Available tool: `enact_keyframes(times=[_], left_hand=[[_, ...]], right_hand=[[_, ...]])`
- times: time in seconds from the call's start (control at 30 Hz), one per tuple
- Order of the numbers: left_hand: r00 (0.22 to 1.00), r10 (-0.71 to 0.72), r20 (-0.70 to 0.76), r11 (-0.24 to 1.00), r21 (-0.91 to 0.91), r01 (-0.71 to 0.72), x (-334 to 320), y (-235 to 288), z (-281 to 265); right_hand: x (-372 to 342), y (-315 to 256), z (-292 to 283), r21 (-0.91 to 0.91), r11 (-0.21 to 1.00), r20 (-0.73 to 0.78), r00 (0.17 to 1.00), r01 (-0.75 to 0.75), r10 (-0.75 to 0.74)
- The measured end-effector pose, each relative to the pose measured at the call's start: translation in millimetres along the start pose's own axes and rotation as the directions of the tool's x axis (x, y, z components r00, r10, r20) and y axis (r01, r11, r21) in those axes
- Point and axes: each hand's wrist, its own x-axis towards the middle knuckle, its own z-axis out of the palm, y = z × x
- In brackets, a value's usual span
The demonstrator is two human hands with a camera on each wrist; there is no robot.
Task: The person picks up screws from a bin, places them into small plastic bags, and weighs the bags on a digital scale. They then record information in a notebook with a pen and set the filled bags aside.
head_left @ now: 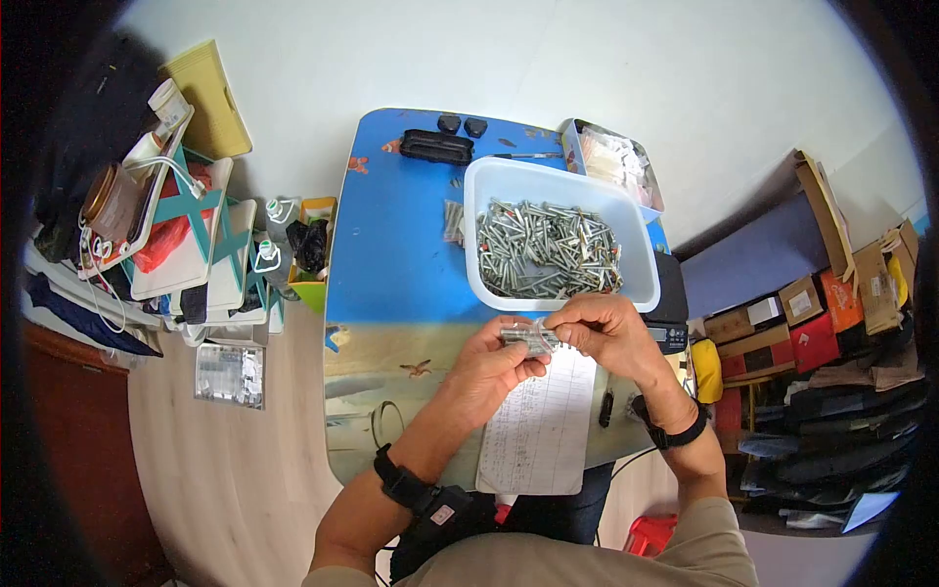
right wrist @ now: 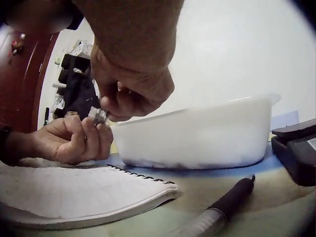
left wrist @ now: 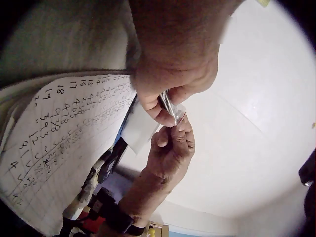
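Note:
Over the notebook (head_left: 536, 430), my left hand (head_left: 486, 370) grips a small clear plastic bag (head_left: 528, 338) with several shiny metal bolts lying lengthwise in it. My right hand (head_left: 611, 333) pinches the end of the bag with thumb and fingertips. In the left wrist view the bag (left wrist: 178, 112) spans the short gap between both hands. The right wrist view shows the bolts' ends (right wrist: 98, 115) poking out past the left hand's fingers. Just beyond the hands stands a white plastic tub (head_left: 476, 196) holding a heap of loose bolts (head_left: 548, 240).
A box of clear bags (head_left: 616, 161) stands at the back right, and a black scale (head_left: 671, 338) right of the tub. A black pouch (head_left: 435, 147) lies at the back. Near the notebook is a pen (right wrist: 229, 197). Filled bags (head_left: 453, 222) lie left of the tub.

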Motion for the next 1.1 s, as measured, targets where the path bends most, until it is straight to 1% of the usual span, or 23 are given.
enact_keyframes(times=[0.1, 0.17, 0.2, 0.27, 0.3, 0.37, 0.4, 0.47, 0.5, 0.57, 0.6, 0.67, 0.7, 0.77, 0.8, 0.87, 0.9, 0.97, 1.0, 1.07, 1.1], left_hand=[[1.000, 0.001, 0.008, 0.999, 0.034, -0.001, 0.0, -0.2, 1.8], [1.000, -0.017, 0.019, 0.998, 0.068, 0.016, -0.8, -0.2, 3.0], [1.000, -0.018, 0.018, 0.998, 0.067, 0.017, -1.9, 0.9, 5.4], [0.999, -0.037, 0.016, 0.994, 0.107, 0.035, -3.1, 3.7, 11.1], [0.999, -0.037, 0.016, 0.994, 0.107, 0.036, -2.9, 3.3, 11.5], [0.996, -0.089, -0.023, 0.969, 0.231, 0.092, -2.0, 2.6, 12.4], [0.996, -0.089, -0.023, 0.969, 0.230, 0.092, -2.3, 2.1, 12.5], [0.995, -0.098, 0.007, 0.971, 0.221, 0.094, -3.3, 1.3, 12.4], [0.995, -0.098, 0.007, 0.971, 0.221, 0.095, -3.4, 0.8, 11.9], [0.996, -0.083, 0.035, 0.973, 0.218, 0.074, -3.1, -0.1, 10.4], [0.996, -0.084, 0.035, 0.973, 0.218, 0.074, -3.2, 0.3, 10.8], [0.994, -0.100, 0.043, 0.979, 0.181, 0.090, -3.6, 1.3, 12.0], [0.994, -0.100, 0.044, 0.979, 0.182, 0.090, -2.7, 1.0, 10.3], [0.990, -0.120, 0.077, 0.987, 0.117, 0.110, -1.1, -0.6, 5.8], [0.990, -0.118, 0.077, 0.987, 0.118, 0.109, -1.7, 0.1, 6.8], [0.975, -0.203, 0.089, 0.979, 0.005, 0.203, -2.9, 2.3, 9.8], [0.975, -0.202, 0.089, 0.979, 0.004, 0.202, -2.7, 1.8, 9.1], [0.973, -0.212, 0.095, 0.977, -0.013, 0.214, -2.2, -0.7, 7.4], [0.972, -0.213, 0.095, 0.977, -0.013, 0.215, -2.3, -0.8, 7.2], [0.971, -0.216, 0.102, 0.974, -0.040, 0.221, -2.1, 0.5, 5.6], [0.972, -0.213, 0.098, 0.975, -0.042, 0.218, -3.1, 0.5, 5.2]], right_hand=[[0.5, 1.8, -0.5, 0.034, 0.999, 0.008, 1.000, -0.029, 0.029], [0.3, -7.8, 3.4, 0.206, 0.972, -0.025, 0.992, -0.112, 0.120], [0.5, -8.3, 2.5, 0.207, 0.972, -0.025, 0.992, -0.114, 0.121], [2.1, -8.8, -1.2, 0.226, 0.959, 0.101, 0.983, -0.174, 0.155], [2.0, -8.1, -2.1, 0.226, 0.959, 0.100, 0.983, -0.174, 0.155], [2.0, -5.4, -3.9, 0.098, 0.987, 0.191, 0.976, -0.125, 0.105], [1.4, -4.0, -4.0, 0.098, 0.987, 0.191, 0.976, -0.125, 0.105], [-1.2, -1.6, -3.3, 0.015, 0.998, 0.162, 0.985, -0.054, 0.051], [-3.4, -1.8, -4.0, 0.015, 0.998, 0.162, 0.986, -0.054, 0.051], [-8.3, -3.3, -5.4, 0.005, 0.999, 0.078, 0.996, -0.047, 0.047], [-9.7, -3.2, -4.7, 0.006, 0.999, 0.077, 0.996, -0.048, 0.047], [-12.6, -3.2, -3.0, 0.025, 0.999, 0.012, 1.000, -0.025, 0.024], [-13.5, -4.2, -1.0, 0.024, 0.999, 0.012, 1.000, -0.024, 0.024], [-14.3, -7.8, 3.7, 0.152, 0.979, -0.015, 0.990, -0.136, 0.140], [-14.2, -10.1, 3.9, 0.152, 0.979, -0.014, 0.990, -0.136, 0.139], [-13.0, -13.9, 3.9, 0.201, 0.966, -0.031, 0.985, -0.160, 0.169], [-10.3, -11.7, 4.8, 0.200, 0.967, -0.029, 0.985, -0.160, 0.169], [-4.7, -5.2, 6.1, 0.153, 0.973, 0.074, 0.983, -0.175, 0.165], [-6.1, -8.4, 5.7, 0.152, 0.973, 0.073, 0.984, -0.175, 0.165], [-6.2, -17.1, 4.1, 0.200, 0.962, 0.003, 0.982, -0.187, 0.191], [-4.3, -15.1, 4.6, 0.200, 0.961, 0.009, 0.982, -0.188, 0.191]])
